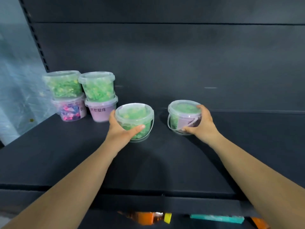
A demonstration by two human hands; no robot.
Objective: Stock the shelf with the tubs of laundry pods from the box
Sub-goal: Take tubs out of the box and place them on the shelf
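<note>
Dark shelf (pixel 165 162): left hand (pixel 118 131) grips green tub (pixel 134 118) near stacked tubs (pixel 80 95), right hand (pixel 203 123) grips labelled tub (pixel 183 116).

Head camera looks forward-down (close) onto shelf (pixel 148 162).

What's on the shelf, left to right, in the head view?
Clear tub of green pods atop pink-and-blue tub → second green tub atop purple-labelled tub → third green tub in left hand → fourth green tub in right hand.

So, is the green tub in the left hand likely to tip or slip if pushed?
Probably not tip: the green tub is squat and wide. Its smooth clear wall may slip, though the left hand wraps it. The stacked tubs suggest stiff lids.
</note>
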